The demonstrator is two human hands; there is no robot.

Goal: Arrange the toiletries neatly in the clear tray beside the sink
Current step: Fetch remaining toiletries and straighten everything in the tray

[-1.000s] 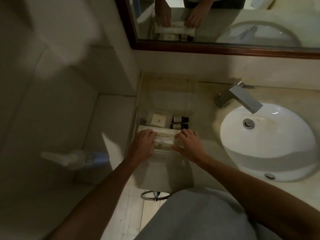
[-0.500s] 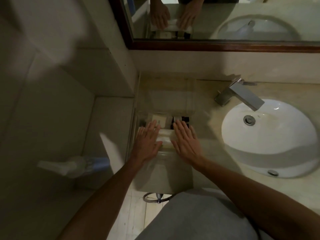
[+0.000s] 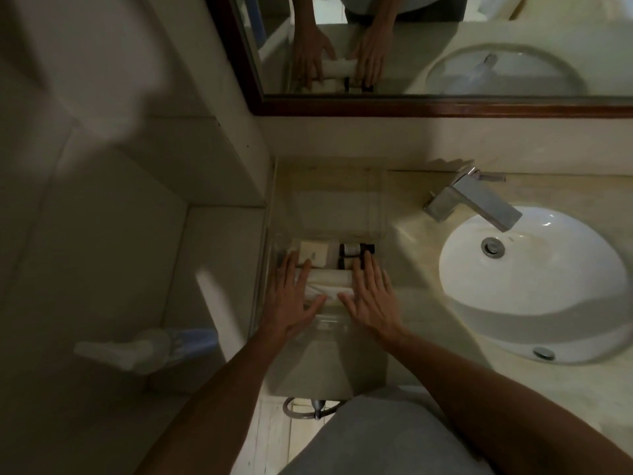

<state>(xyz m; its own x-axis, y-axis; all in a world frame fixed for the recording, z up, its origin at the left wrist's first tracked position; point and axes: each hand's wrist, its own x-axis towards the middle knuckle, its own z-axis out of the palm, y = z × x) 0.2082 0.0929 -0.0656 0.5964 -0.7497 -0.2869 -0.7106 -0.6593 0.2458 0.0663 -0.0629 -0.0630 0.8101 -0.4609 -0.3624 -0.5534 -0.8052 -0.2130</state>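
Head view: two flat hands are resting over the toiletries in the clear tray (image 3: pixel 329 186) beside the sink (image 3: pixel 534 286).

The left hand (image 3: pixel 291 299) and right hand (image 3: pixel 371 296) are both lying open, fingers spread and gripping nothing, palms down on either end of a pale wrapped packet (image 3: pixel 330 281) lying crosswise in the tray. Just behind the packet, a square white soap box (image 3: pixel 313 253) is sitting beside two small dark bottles (image 3: pixel 356 250). The faucet (image 3: pixel 472 200) is reaching over the basin, well apart from the tray.
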